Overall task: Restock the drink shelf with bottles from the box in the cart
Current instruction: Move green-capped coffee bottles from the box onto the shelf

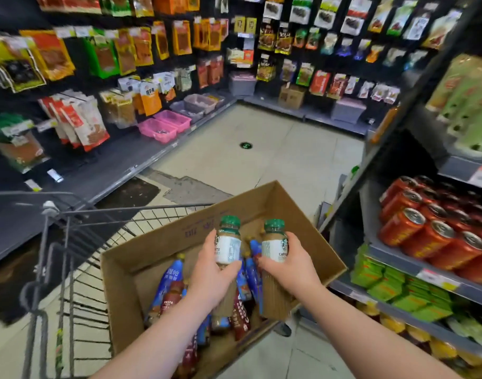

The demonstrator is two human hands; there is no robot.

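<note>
The left hand (pixel 210 274) grips a small coffee bottle (pixel 228 246) with a green cap and white label, fingers curled round its body. The right hand (pixel 292 269) grips a second coffee bottle (pixel 274 244) of the same kind, just beside the first at its three o'clock. Both bottles stand upright and are held above the open cardboard box (pixel 166 236), which sits low in the view at about six o'clock.

The box rests in a wire cart (pixel 130 208), whose frame spreads toward eight o'clock. More bottles lie on their sides in the bottom of the box, among them a blue bottle (pixel 169 280) and a dark red bottle (pixel 241 314).

The drink shelf (pixel 398 259) runs along the right side, from three to five o'clock. Red cans (pixel 426 231) lie on it in rows, green packs (pixel 382 281) sit on the level below, and yellow bottles (pixel 417 335) show lower still.

From nine to one o'clock, hanging snack packets (pixel 141 47) cover the racks, with pink baskets (pixel 166 125) on a low ledge at about eleven o'clock.
</note>
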